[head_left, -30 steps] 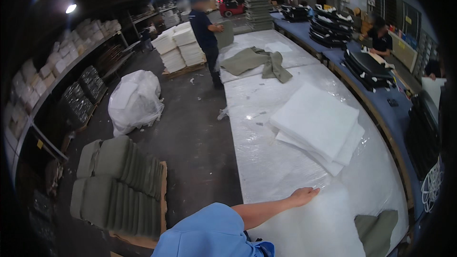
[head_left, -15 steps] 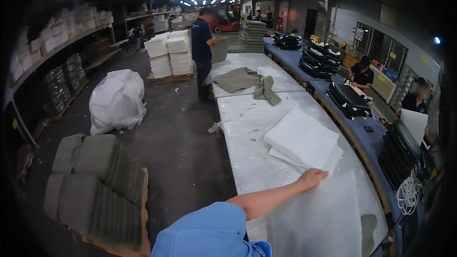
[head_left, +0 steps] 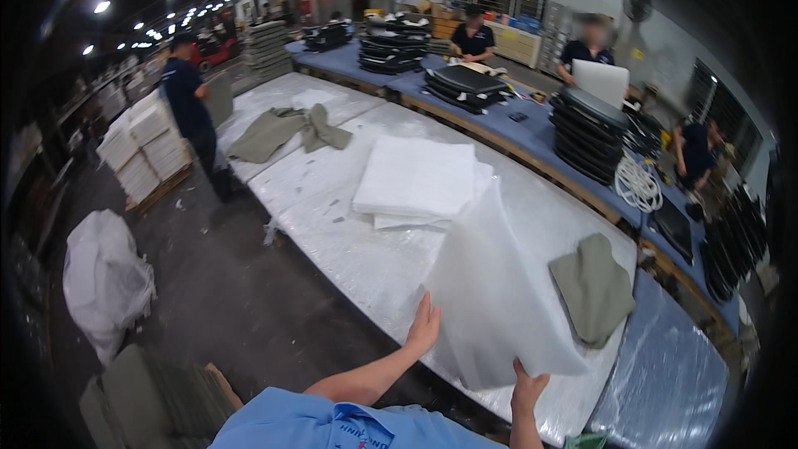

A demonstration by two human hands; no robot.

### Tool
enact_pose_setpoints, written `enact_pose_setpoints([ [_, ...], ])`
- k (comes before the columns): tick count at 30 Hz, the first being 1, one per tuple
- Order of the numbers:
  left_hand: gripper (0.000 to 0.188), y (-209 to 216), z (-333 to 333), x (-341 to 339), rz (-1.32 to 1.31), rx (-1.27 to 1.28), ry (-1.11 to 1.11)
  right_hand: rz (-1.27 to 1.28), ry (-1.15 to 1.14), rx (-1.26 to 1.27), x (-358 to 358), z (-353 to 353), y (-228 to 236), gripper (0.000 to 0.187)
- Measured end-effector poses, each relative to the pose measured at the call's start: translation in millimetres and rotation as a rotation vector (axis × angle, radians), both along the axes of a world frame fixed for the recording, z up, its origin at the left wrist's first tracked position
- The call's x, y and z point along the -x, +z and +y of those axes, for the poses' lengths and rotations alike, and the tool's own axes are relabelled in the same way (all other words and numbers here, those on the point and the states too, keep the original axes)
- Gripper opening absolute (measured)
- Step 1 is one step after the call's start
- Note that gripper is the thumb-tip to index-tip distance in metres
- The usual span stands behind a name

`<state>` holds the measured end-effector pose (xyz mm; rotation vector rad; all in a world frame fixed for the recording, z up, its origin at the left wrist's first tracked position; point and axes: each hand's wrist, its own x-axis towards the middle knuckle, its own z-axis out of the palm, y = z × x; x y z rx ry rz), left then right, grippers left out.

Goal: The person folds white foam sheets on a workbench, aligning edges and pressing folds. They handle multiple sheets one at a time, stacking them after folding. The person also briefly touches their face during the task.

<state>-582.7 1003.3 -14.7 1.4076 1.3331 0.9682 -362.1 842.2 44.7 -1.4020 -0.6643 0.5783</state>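
Observation:
A thin white padding sheet (head_left: 490, 299) rises off the table in a tilted, curved shape in front of me. My left hand (head_left: 423, 328) is at its left edge, fingers stretched out and apparently touching it. At the sheet's near edge, my right hand (head_left: 526, 389) has thumb and fingers closed on the material. The sheet's far corner reaches the stack of white padding sheets (head_left: 416, 175) lying just beyond. To the right of the sheet a grey-green fabric piece (head_left: 593, 289) lies on the plastic-covered table (head_left: 332, 254).
More grey-green fabric (head_left: 274, 135) lies farther along the table. A blue-topped bench (head_left: 532, 112) with stacked black cushions (head_left: 586, 137) and coiled white cord (head_left: 638, 183) runs alongside. Co-workers stand around. Left are a plastic-wrapped bundle (head_left: 108, 274) and grey-green stacks (head_left: 162, 399).
The view has swung to the right. My left hand has gone from the sheet's far end to its left edge. My right hand has come into view, and the sheet is now raised and curved.

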Motion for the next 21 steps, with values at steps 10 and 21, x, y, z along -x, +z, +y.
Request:
enact_pose_setpoints([
  [10,0.071,17,-36,-29,-0.429,-0.011,-0.117,-0.03,0.832,0.286,-35,-40,-16,0.078],
  [21,0.07,1,-80,-41,-1.094,0.479,-0.102,0.063,1.13,0.217,-19,138,39,0.067],
])
